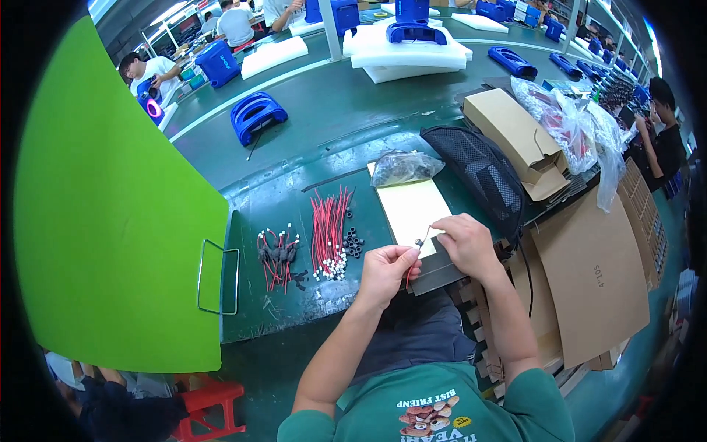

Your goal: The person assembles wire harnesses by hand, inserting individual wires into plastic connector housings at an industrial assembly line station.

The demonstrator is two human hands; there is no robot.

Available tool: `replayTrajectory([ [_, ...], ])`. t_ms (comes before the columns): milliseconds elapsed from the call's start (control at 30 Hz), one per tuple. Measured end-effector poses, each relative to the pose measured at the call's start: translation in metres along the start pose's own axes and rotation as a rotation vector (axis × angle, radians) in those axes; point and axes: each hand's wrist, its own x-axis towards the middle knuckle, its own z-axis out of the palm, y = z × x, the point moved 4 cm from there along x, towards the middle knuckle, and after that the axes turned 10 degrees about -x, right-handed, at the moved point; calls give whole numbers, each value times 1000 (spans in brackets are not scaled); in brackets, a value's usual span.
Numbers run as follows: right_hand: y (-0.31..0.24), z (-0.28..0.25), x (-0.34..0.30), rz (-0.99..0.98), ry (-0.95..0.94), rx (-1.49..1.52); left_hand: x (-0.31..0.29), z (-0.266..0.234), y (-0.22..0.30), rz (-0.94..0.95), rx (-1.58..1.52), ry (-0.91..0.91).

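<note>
The left hand [389, 272] held a lead [419, 242], its fingers clamped on it just below a small dark piece; a red length hung beneath the grip. The right hand [467, 241] was close by, thumb and forefinger together on the thin upper end of the same lead. The lead was in the air over the near part of a pale sheet [414, 209], above a grey strip [440, 274], at the front of the desk [254, 313].

Left of the sheet lay a batch of red wires [328, 227] with white ends, roughly parallel, with loose black caps [354, 244] just beside them. Farther left was a smaller pile [278, 253] of red wires with dark parts. A clear bag [405, 169] of dark items rested on the sheet's far end. Right of the sheet lay a black mesh case [480, 177], with a carton [508, 132] beyond it. A green panel [121, 206] stood at the desk's left side. A blue housing [258, 116] lay beyond the wires.
</note>
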Motion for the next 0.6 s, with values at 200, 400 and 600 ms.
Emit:
replayTrajectory([
  [200,-1,10,0,-96,-149,-236,7,-8,-3,85,-147,56],
  [400,-4,9,4,-70,-254,-293,10,-12,-7,77,-69,24],
  [600,5,7,-3,-69,-137,-127,11,-8,-14,127,39,43],
])
